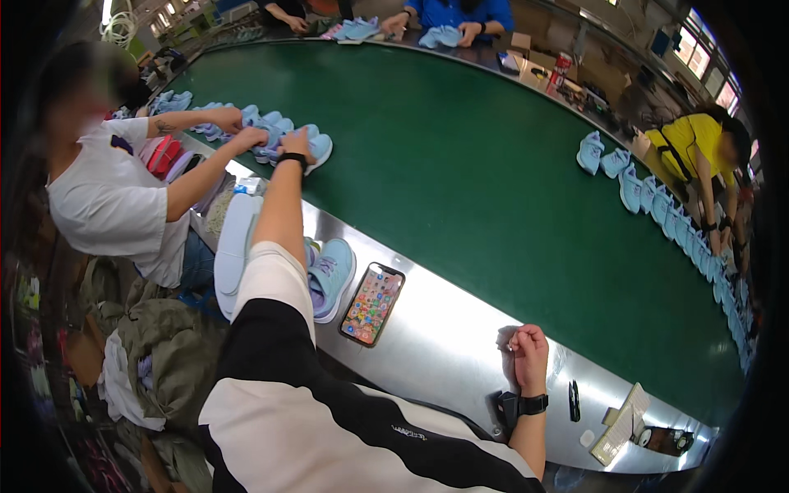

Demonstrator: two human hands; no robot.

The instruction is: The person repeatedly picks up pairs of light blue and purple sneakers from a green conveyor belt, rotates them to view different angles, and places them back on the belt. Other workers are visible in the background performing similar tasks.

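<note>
Green conveyor belt (460,156) seen with left hand (294,145) laid open on a light blue shoe (316,148) beside a co-worker's row, another shoe (330,275) left unplaced on the steel edge by a phone (372,303), right hand (528,349) fisted empty

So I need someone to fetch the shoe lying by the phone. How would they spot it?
Find the steel ledge along the near edge of the green belt. A phone lies on it, screen lit. The light blue shoe sits alone just left of it, apart from the shoes at the left hand.
</note>
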